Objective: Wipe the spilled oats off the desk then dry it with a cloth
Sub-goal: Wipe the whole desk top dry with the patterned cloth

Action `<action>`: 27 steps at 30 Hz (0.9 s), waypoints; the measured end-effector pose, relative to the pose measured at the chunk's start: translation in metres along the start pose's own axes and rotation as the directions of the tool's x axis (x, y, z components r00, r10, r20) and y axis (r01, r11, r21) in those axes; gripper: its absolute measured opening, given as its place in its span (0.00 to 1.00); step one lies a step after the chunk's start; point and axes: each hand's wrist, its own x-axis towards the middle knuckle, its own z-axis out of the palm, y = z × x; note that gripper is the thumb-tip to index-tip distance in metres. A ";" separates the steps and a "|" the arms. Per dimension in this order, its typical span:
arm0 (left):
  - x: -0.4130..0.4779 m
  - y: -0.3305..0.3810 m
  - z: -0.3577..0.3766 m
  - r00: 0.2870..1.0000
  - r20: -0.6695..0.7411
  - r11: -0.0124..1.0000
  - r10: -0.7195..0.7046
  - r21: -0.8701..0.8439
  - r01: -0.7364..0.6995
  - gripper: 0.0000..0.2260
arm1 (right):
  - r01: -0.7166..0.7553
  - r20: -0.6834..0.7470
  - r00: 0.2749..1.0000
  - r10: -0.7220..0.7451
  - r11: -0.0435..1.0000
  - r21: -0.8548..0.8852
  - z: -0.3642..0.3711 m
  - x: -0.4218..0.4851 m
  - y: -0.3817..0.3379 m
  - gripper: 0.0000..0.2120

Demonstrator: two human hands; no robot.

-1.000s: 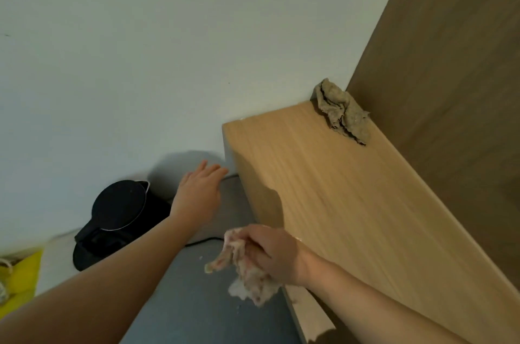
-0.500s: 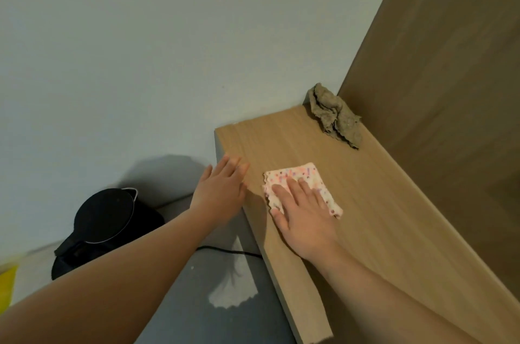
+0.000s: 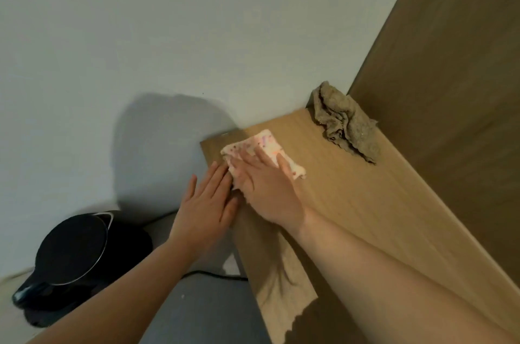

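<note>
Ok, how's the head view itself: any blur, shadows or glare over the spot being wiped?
Head view: dim, even light, no glare; slight motion blur on the right hand and spotted cloth; shadows fall on the wall and the side of the desk.

1. The light wooden desk (image 3: pixel 365 217) is carrying two cloths, and its top is running away from the grip toward the wall corner.
2. A pale spotted cloth (image 3: pixel 266 144) is lying flat near the desk's far left corner, and the right hand (image 3: pixel 267 189) is pressing on it with straight fingers.
3. A crumpled brown cloth (image 3: pixel 346 124) is sitting beyond the grip and to its right, apart from the spotted cloth, against the wall and the wooden side panel.
4. The left hand (image 3: pixel 206 203) is resting flat at the desk's left edge, just beside the grip.
5. Below and left of the grip, a lower grey surface (image 3: pixel 208 312) is carrying a dark cable (image 3: pixel 222 276), with a black kettle (image 3: pixel 70 253) sitting further left.
</note>
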 end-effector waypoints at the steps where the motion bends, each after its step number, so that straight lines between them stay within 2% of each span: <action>1: -0.002 -0.003 0.001 0.999 -0.037 0.994 -0.009 -0.108 0.005 0.34 | 0.052 0.005 0.999 -0.052 0.999 -0.007 0.003 -0.011 -0.003 0.23; 2: -0.004 -0.004 0.000 0.996 -0.077 0.977 -0.036 -0.212 0.019 0.29 | 0.062 0.016 0.998 -0.061 0.998 -0.024 0.001 -0.018 0.002 0.23; 4: -0.005 -0.005 -0.005 0.982 -0.161 0.949 -0.102 -0.311 0.048 0.26 | -0.051 0.003 0.999 0.051 0.995 -0.086 -0.014 -0.017 0.029 0.22; 5: -0.003 -0.003 -0.008 0.973 -0.194 0.957 -0.128 -0.281 0.070 0.25 | -0.137 -0.050 0.990 0.131 0.979 -0.148 -0.022 -0.015 0.044 0.21; 7: 0.004 0.006 -0.011 0.962 -0.239 0.988 -0.132 -0.116 0.106 0.22 | -0.283 -0.178 0.955 0.239 0.912 -0.298 -0.035 -0.013 0.063 0.20; 9: 0.014 0.017 -0.011 0.967 -0.239 0.995 -0.089 0.012 0.095 0.20 | -0.296 -0.193 0.949 0.248 0.913 -0.282 -0.025 -0.019 0.062 0.23; 11: 0.025 0.028 -0.010 0.983 -0.165 0.995 -0.075 0.053 0.084 0.22 | -0.168 -0.096 0.984 0.150 0.960 -0.224 0.005 -0.033 0.045 0.25; 12: 0.029 0.030 -0.010 0.987 -0.114 0.993 -0.110 0.039 0.115 0.23 | -0.048 -0.052 0.998 0.037 0.972 -0.229 0.019 -0.044 0.036 0.26; 14: 0.037 0.029 -0.010 0.982 -0.032 0.982 -0.186 -0.013 0.186 0.22 | 0.178 0.056 0.984 -0.170 0.957 -0.227 0.029 -0.066 0.025 0.25; 15: 0.040 0.030 -0.010 0.979 -0.014 0.979 -0.205 -0.004 0.205 0.22 | 0.215 0.030 0.976 -0.214 0.944 -0.249 0.025 -0.072 0.030 0.24; 16: 0.041 0.032 -0.011 0.977 -0.010 0.977 -0.212 0.026 0.212 0.23 | 0.176 -0.007 0.983 -0.186 0.943 -0.283 0.016 -0.074 0.043 0.23; 17: 0.040 0.033 -0.011 0.978 -0.015 0.975 -0.210 0.067 0.211 0.23 | 0.069 -0.089 0.991 -0.102 0.946 -0.316 0.005 -0.073 0.059 0.23; 18: 0.040 0.036 -0.011 0.979 -0.022 0.973 -0.202 0.108 0.204 0.23 | -0.113 -0.138 0.988 0.075 0.949 -0.293 -0.009 -0.073 0.075 0.23; 19: 0.041 0.040 -0.011 0.983 -0.022 0.973 -0.183 0.136 0.185 0.23 | -0.330 -0.156 0.941 0.301 0.916 -0.227 -0.017 -0.071 0.091 0.24; 20: 0.042 0.046 -0.011 0.989 -0.012 0.977 -0.148 0.154 0.148 0.23 | -0.484 -0.151 0.874 0.463 0.860 -0.164 -0.026 -0.071 0.098 0.24; 21: 0.043 0.053 -0.008 0.995 0.015 0.981 -0.102 0.170 0.098 0.23 | -0.564 -0.144 0.824 0.548 0.818 -0.114 -0.030 -0.072 0.096 0.24; 22: 0.045 0.062 -0.005 0.997 0.053 0.983 -0.058 0.177 0.048 0.23 | -0.556 -0.134 0.830 0.542 0.823 -0.114 -0.024 -0.076 0.090 0.25; 23: 0.046 0.069 0.000 0.996 0.089 0.984 -0.030 0.176 0.013 0.24 | -0.472 -0.141 0.880 0.453 0.867 -0.159 -0.015 -0.083 0.078 0.25; 25: 0.047 0.077 0.008 0.992 0.123 0.980 -0.016 0.200 -0.009 0.25 | -0.200 -0.139 0.976 0.166 0.937 -0.287 0.000 -0.106 0.059 0.26; 26: 0.046 0.077 0.010 0.993 0.119 0.975 -0.017 0.223 -0.010 0.27 | -0.115 -0.109 0.991 0.083 0.937 -0.330 -0.002 -0.115 0.060 0.27; 27: 0.044 0.075 0.012 0.993 0.116 0.970 -0.010 0.242 -0.019 0.31 | -0.100 -0.064 0.995 0.082 0.933 -0.346 -0.009 -0.120 0.072 0.27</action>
